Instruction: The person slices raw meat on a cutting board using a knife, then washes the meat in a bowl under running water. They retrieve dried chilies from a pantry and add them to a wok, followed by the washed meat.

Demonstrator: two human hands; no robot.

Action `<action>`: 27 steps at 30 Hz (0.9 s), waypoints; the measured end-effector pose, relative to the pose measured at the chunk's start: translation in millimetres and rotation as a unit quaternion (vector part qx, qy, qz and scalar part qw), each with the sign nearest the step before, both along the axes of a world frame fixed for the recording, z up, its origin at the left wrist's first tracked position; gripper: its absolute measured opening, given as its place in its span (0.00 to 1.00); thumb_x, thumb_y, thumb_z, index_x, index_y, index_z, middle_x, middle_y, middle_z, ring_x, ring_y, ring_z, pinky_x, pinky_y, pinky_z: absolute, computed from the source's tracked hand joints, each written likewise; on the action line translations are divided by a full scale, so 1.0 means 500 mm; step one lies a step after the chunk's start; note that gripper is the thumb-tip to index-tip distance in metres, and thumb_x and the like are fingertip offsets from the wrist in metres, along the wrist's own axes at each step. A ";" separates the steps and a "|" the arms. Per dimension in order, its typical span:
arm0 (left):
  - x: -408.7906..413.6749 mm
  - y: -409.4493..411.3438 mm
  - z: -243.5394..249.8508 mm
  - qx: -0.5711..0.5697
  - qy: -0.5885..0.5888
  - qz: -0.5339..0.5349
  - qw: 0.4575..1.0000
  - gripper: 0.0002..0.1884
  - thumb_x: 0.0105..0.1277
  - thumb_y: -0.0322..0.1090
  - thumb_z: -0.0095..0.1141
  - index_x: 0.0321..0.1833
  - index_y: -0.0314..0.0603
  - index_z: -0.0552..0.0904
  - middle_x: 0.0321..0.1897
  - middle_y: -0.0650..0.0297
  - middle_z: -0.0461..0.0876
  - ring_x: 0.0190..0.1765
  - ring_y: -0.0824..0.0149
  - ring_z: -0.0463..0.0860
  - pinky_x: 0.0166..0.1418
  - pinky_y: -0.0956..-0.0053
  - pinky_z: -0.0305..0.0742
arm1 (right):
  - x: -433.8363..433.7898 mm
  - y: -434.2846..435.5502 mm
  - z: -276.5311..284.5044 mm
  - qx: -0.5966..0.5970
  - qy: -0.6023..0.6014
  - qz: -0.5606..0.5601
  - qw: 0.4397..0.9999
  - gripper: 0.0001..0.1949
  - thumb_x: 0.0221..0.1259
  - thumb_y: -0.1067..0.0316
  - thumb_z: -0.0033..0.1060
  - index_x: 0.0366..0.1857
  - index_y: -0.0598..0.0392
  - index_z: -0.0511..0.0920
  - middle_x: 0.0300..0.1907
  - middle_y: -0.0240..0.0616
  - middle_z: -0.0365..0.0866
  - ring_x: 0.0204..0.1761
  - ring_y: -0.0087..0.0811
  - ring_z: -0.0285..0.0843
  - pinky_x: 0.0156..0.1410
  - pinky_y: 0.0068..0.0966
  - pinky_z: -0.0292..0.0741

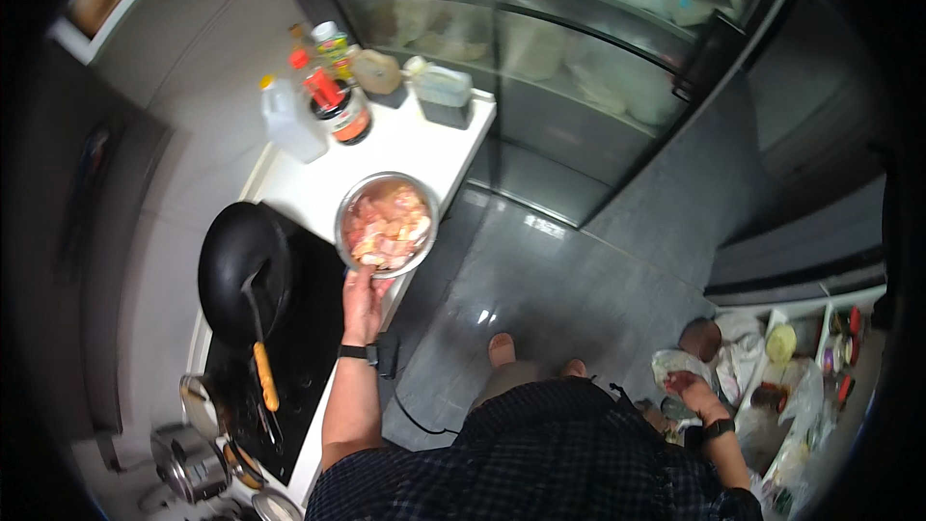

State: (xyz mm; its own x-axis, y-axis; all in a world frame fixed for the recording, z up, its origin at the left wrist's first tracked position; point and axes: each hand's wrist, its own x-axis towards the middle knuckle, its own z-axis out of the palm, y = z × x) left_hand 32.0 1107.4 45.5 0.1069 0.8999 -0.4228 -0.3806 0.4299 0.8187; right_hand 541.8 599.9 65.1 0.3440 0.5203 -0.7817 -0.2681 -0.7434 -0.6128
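With my left hand (365,304) I grip the near rim of a round metal bowl (346,192) over the edge of the white counter (434,152). Cut pieces of raw meat (391,224) fill the bowl. To its left, a black wok (235,268) sits on the black cooktop (304,347), and a metal spatula with a yellow handle (265,376) leans out of it. Far to the right, my right hand (687,385) is beside a pale plastic bag (680,363) near an open storage unit; whether its fingers hold the bag is not clear.
Several bottles and jugs, including a clear jug with a yellow cap (289,123), stand at the counter's far end. Beyond is a glass-doored cabinet (579,65). Steel pots (188,463) are at lower left. A storage unit (767,369) holds bags and jars at right. A black cord (419,423) hangs beside the counter.
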 end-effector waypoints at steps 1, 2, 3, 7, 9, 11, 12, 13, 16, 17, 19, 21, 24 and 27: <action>-0.010 0.010 0.011 -0.007 0.026 0.004 1.000 0.12 0.74 0.33 0.56 0.57 0.40 0.78 0.47 0.65 0.85 0.44 0.74 0.85 0.47 0.76 0.85 | -0.060 0.107 0.106 -0.067 -0.181 0.156 0.969 0.16 0.78 0.59 0.53 0.53 0.62 0.81 0.43 0.35 0.86 0.49 0.28 0.81 0.61 0.26 0.76; -0.034 0.027 -0.026 0.026 0.006 -0.022 0.999 0.12 0.74 0.34 0.57 0.57 0.42 0.78 0.47 0.66 0.84 0.44 0.74 0.84 0.47 0.77 0.84 | -0.047 0.105 0.105 -0.088 -0.205 0.181 0.958 0.23 0.78 0.48 0.50 0.52 0.61 0.82 0.44 0.34 0.87 0.49 0.26 0.81 0.59 0.26 0.75; -0.062 0.044 -0.066 0.057 -0.012 -0.045 0.997 0.12 0.74 0.36 0.58 0.57 0.44 0.78 0.47 0.67 0.84 0.44 0.74 0.84 0.48 0.77 0.83 | -0.048 0.123 0.100 -0.084 -0.176 0.098 0.976 0.27 0.78 0.44 0.47 0.54 0.61 0.81 0.47 0.33 0.87 0.47 0.26 0.80 0.58 0.26 0.74; -0.078 0.100 -0.071 0.004 -0.005 -0.061 0.998 0.16 0.75 0.35 0.58 0.60 0.35 0.79 0.52 0.60 0.84 0.52 0.70 0.84 0.55 0.75 0.82 | -0.065 0.244 0.203 0.115 0.115 -0.187 0.969 0.31 0.80 0.42 0.37 0.67 0.60 0.71 0.60 0.43 0.83 0.62 0.33 0.82 0.69 0.31 0.77; -0.096 0.127 -0.122 -0.010 -0.040 -0.006 0.999 0.15 0.74 0.33 0.58 0.58 0.31 0.80 0.53 0.58 0.84 0.52 0.67 0.85 0.54 0.74 0.84 | -0.045 0.262 0.224 0.208 0.211 -0.197 0.935 0.33 0.81 0.41 0.26 0.71 0.61 0.67 0.71 0.48 0.72 0.73 0.40 0.70 0.76 0.41 0.69; -0.149 0.153 -0.191 -0.016 -0.034 0.015 0.999 0.15 0.74 0.31 0.58 0.58 0.28 0.79 0.53 0.55 0.84 0.51 0.65 0.86 0.53 0.73 0.85 | -0.032 0.264 0.247 0.251 0.250 -0.215 0.910 0.35 0.81 0.39 0.22 0.72 0.61 0.65 0.73 0.50 0.68 0.75 0.43 0.66 0.78 0.44 0.66; -0.138 0.151 -0.196 -0.016 -0.032 0.018 0.999 0.15 0.74 0.31 0.57 0.58 0.26 0.79 0.52 0.55 0.85 0.50 0.64 0.86 0.54 0.73 0.86 | -0.038 0.265 0.255 0.261 0.253 -0.225 0.904 0.36 0.81 0.39 0.21 0.73 0.61 0.65 0.74 0.50 0.67 0.76 0.44 0.65 0.79 0.45 0.66; -0.127 0.143 -0.178 -0.013 -0.030 0.028 0.999 0.16 0.74 0.31 0.56 0.58 0.25 0.78 0.52 0.54 0.85 0.50 0.63 0.86 0.55 0.72 0.86 | -0.038 0.264 0.261 0.271 0.258 -0.228 0.899 0.36 0.81 0.39 0.20 0.73 0.62 0.64 0.74 0.51 0.66 0.76 0.44 0.64 0.79 0.46 0.65; -0.128 0.137 -0.162 -0.023 -0.021 0.014 0.999 0.17 0.74 0.31 0.57 0.61 0.30 0.77 0.55 0.56 0.83 0.53 0.65 0.85 0.56 0.74 0.85 | -0.036 0.257 0.264 0.275 0.275 -0.244 0.888 0.37 0.80 0.39 0.19 0.73 0.63 0.63 0.74 0.52 0.65 0.77 0.45 0.63 0.79 0.46 0.64; -0.141 0.140 -0.164 -0.022 -0.023 0.011 0.999 0.17 0.74 0.31 0.57 0.61 0.30 0.77 0.55 0.55 0.83 0.53 0.65 0.85 0.57 0.73 0.85 | -0.033 0.263 0.265 0.276 0.273 -0.233 0.891 0.37 0.80 0.38 0.19 0.73 0.62 0.63 0.74 0.51 0.66 0.76 0.45 0.63 0.79 0.47 0.64; -0.152 0.137 -0.161 -0.041 -0.045 0.016 0.998 0.18 0.75 0.35 0.57 0.61 0.29 0.77 0.55 0.55 0.83 0.53 0.65 0.85 0.58 0.74 0.85 | -0.037 0.270 0.267 0.280 0.268 -0.217 0.896 0.37 0.80 0.38 0.20 0.74 0.62 0.62 0.74 0.50 0.66 0.76 0.46 0.64 0.79 0.48 0.64; -0.151 0.127 -0.151 -0.057 -0.060 -0.007 0.997 0.19 0.76 0.39 0.57 0.60 0.29 0.77 0.56 0.54 0.82 0.53 0.65 0.84 0.59 0.75 0.84 | -0.038 0.255 0.262 0.267 0.258 -0.222 0.902 0.36 0.80 0.38 0.21 0.74 0.61 0.62 0.74 0.49 0.66 0.76 0.46 0.64 0.79 0.48 0.65; -0.104 0.064 -0.068 -0.114 0.026 -0.013 0.993 0.27 0.75 0.52 0.57 0.57 0.30 0.78 0.54 0.55 0.84 0.48 0.69 0.85 0.53 0.84 0.84 | -0.027 0.208 0.236 0.238 0.244 -0.219 0.914 0.31 0.81 0.43 0.32 0.73 0.59 0.64 0.74 0.46 0.68 0.73 0.44 0.69 0.76 0.48 0.69; -0.065 -0.039 -0.024 -0.133 0.154 -0.069 0.977 0.21 0.76 0.56 0.54 0.41 0.44 0.80 0.33 0.66 0.85 0.29 0.79 0.83 0.25 0.91 0.75 | -0.001 0.143 0.200 0.163 0.191 -0.253 0.934 0.21 0.78 0.55 0.51 0.63 0.59 0.71 0.65 0.45 0.77 0.66 0.42 0.78 0.70 0.44 0.78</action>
State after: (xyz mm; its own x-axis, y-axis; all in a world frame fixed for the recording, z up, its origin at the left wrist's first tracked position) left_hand -0.5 1088.1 33.6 0.0507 0.7402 -0.6705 -0.0577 0.6724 0.7379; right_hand 541.1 671.4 165.2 0.3390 0.5986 -0.7257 -0.7804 -0.2518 -0.5723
